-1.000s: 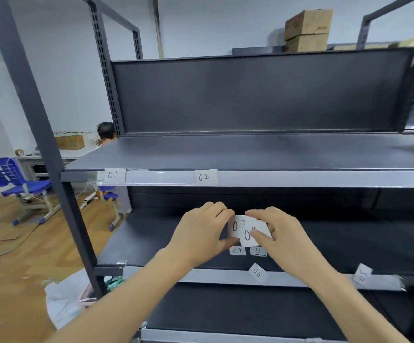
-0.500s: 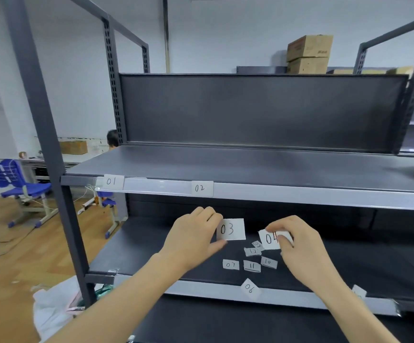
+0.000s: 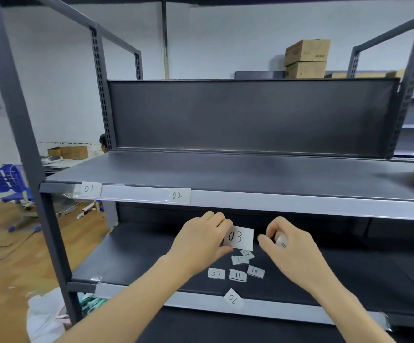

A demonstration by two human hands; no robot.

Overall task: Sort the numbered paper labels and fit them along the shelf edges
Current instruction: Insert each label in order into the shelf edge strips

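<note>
**Grey shelving, 03 in your left hand**

Grey steel shelving fills the view: an upper shelf [image 3: 225, 174] and a lower shelf [image 3: 139, 256], each with a pale edge strip. On the upper strip [image 3: 275, 203], 01 [image 3: 88, 188] sits near the left post and 02 [image 3: 179, 195] further right, well apart.

Your left hand [image 3: 201, 241] pinches 03 [image 3: 240, 237] by its left edge and holds it upright above the lower shelf. Your right hand [image 3: 292, 251], just beside 03, is curled round a small bunch of labels [image 3: 281, 241]; their numbers can't be read in full.

Below your hands, loose on the lower shelf, lie 12 [image 3: 240, 259] and another label [image 3: 248, 254] with an unreadable number. Nearer you are 07 [image 3: 216, 273], 11 [image 3: 237, 275] and 10 [image 3: 255, 271] in a row. 06 [image 3: 233, 298] sits tilted on the lower strip [image 3: 275, 308].

Boxes [image 3: 306, 58] are stacked behind the rack at upper right, and a blue chair [image 3: 5, 179] stands far left.
</note>
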